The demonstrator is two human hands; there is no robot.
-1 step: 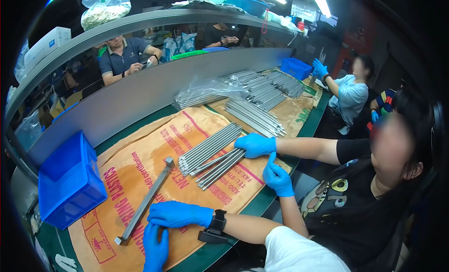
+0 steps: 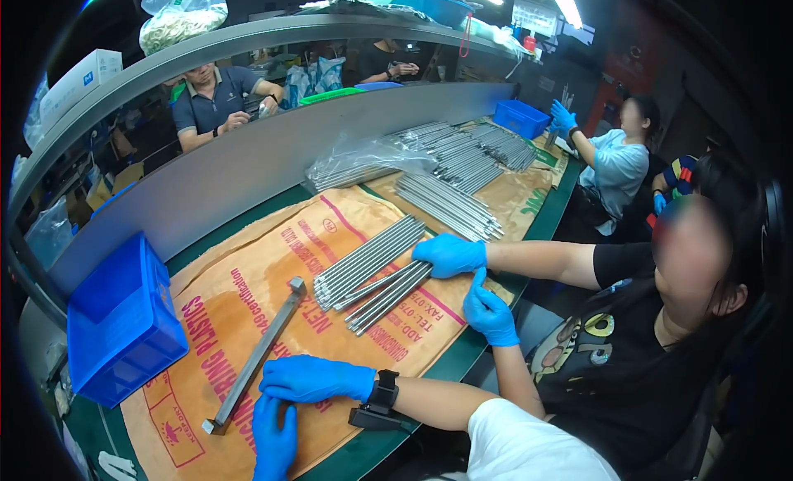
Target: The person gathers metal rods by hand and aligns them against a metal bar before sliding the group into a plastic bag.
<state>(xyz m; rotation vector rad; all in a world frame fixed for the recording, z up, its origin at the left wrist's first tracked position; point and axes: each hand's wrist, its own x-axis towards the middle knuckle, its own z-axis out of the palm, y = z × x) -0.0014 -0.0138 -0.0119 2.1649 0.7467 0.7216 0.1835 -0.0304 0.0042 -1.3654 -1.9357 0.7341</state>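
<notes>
My blue-gloved right hand (image 2: 318, 379) rests over the orange printed sack (image 2: 206, 274), its fingers reaching left. Just below it, my gloved left hand (image 2: 274, 440) points upward, thumb apart, fingertips against the right hand's fingers. No held object shows in either hand; the fingertips partly hide one another. Beside them a grey metal bar (image 2: 263, 349) with a raised block at each end lies slantwise on the sack. Farther right, thin metal rods (image 2: 368, 262) lie in a bundle. A co-worker's gloved hand (image 2: 450, 256) is on some of these rods, the other gloved hand (image 2: 489, 311) close by.
A blue bin (image 2: 124, 324) stands at the left against a grey partition (image 2: 248, 167). More rods (image 2: 450, 207) and a clear plastic bag (image 2: 372, 160) lie farther back. The co-worker (image 2: 644, 340) sits close on my right. A shelf rail (image 2: 273, 45) crosses above the bench.
</notes>
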